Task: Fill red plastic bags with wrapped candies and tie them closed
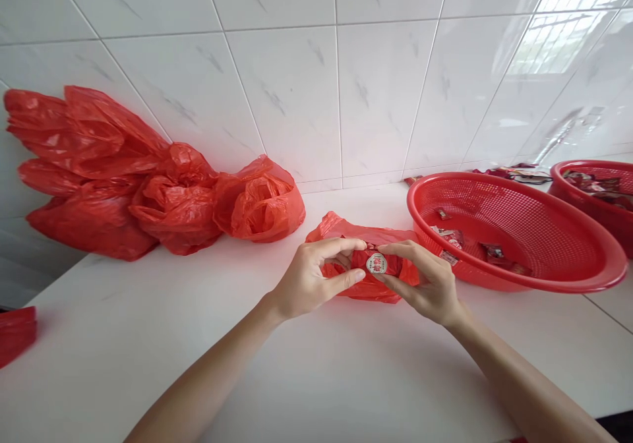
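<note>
White wall tiles (pixel 287 87) with grey streaks — a barred window's reflection (pixel 558 34) shining upper right — meet a white countertop (pixel 198 337).

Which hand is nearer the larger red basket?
Right. The right hand is just left of the basket; the left hand is farther left, at the opposite end of the red packet both hold.

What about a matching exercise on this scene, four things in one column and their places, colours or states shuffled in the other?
1. Labelled red packet
2. Loose red bag
3. Nearer red basket
4. Wall tiles

A. White, grey-streaked
B. Held by left hand and right hand
C. Small packets inside
D. On countertop, beneath the hands

Pairs: 1-B, 2-D, 3-C, 4-A
</note>
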Demonstrator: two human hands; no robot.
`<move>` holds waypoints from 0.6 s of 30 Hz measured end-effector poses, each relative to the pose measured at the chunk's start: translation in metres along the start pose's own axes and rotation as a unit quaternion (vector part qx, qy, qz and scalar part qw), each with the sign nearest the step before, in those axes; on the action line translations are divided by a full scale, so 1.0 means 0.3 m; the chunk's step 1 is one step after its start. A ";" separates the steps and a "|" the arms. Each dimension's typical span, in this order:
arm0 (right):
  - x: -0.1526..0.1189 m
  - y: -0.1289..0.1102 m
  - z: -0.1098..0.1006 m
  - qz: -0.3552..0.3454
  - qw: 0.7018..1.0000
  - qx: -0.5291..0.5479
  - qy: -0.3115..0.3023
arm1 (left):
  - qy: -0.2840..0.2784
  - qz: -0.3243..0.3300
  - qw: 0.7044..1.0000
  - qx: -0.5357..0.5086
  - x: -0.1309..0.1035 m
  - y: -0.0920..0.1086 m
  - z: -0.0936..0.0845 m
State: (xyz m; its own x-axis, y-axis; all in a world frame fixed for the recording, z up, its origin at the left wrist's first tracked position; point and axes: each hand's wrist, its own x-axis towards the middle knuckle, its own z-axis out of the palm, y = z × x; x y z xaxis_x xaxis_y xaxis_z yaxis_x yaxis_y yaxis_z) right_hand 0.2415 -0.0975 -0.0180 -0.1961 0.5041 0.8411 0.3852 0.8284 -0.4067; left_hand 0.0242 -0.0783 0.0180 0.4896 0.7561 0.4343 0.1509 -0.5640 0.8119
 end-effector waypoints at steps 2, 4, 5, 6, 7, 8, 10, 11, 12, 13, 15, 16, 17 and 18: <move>0.000 -0.002 0.001 -0.004 1.000 -0.004 0.006 | 0.007 0.006 1.000 -0.006 -0.001 -0.002 0.005; -0.001 -0.002 0.001 -0.005 1.000 -0.009 0.010 | 0.015 0.005 1.000 -0.015 -0.003 -0.004 0.011; -0.002 -0.002 0.001 -0.005 1.000 -0.011 0.011 | 0.018 0.005 1.000 -0.019 -0.004 -0.006 0.013; -0.003 -0.002 0.001 -0.005 1.000 -0.013 0.012 | 0.021 0.005 0.999 -0.023 -0.004 -0.007 0.016; -0.004 -0.001 0.001 -0.004 1.000 -0.014 0.013 | 0.024 0.007 0.999 -0.027 -0.005 -0.009 0.019; -0.005 0.000 0.000 -0.003 1.000 -0.013 0.015 | 0.028 0.009 0.999 -0.030 -0.006 -0.011 0.021; -0.007 0.002 0.000 -0.004 1.000 -0.010 0.018 | 0.033 0.013 0.999 -0.034 -0.007 -0.013 0.025; -0.008 0.003 0.000 -0.006 1.000 -0.008 0.019 | 0.035 0.015 0.999 -0.037 -0.007 -0.014 0.027; -0.009 0.003 0.000 -0.008 1.000 -0.006 0.019 | 0.037 0.017 0.998 -0.039 -0.008 -0.014 0.028; -0.009 0.004 0.000 -0.008 1.000 -0.004 0.019 | 0.038 0.018 0.998 -0.041 -0.008 -0.014 0.029; -0.010 0.004 0.001 -0.007 1.000 -0.002 0.018 | 0.040 0.017 0.998 -0.040 -0.009 -0.014 0.030; -0.010 0.004 0.002 -0.005 1.000 -0.001 0.017 | 0.042 0.015 0.998 -0.039 -0.009 -0.013 0.031; -0.010 0.004 0.003 -0.005 1.000 0.001 0.018 | 0.043 0.014 0.998 -0.037 -0.009 -0.013 0.031; -0.010 0.004 0.004 -0.005 1.000 0.003 0.019 | 0.043 0.014 0.998 -0.036 -0.009 -0.013 0.032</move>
State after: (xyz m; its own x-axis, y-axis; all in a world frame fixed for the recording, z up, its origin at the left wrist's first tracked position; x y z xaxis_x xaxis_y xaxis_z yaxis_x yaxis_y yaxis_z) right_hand 0.2414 -0.0978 -0.0213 -0.1649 0.4853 0.8586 0.3772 0.8354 -0.3998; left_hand 0.0305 -0.0813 0.0100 0.4165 0.7677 0.4869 0.0739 -0.5624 0.8236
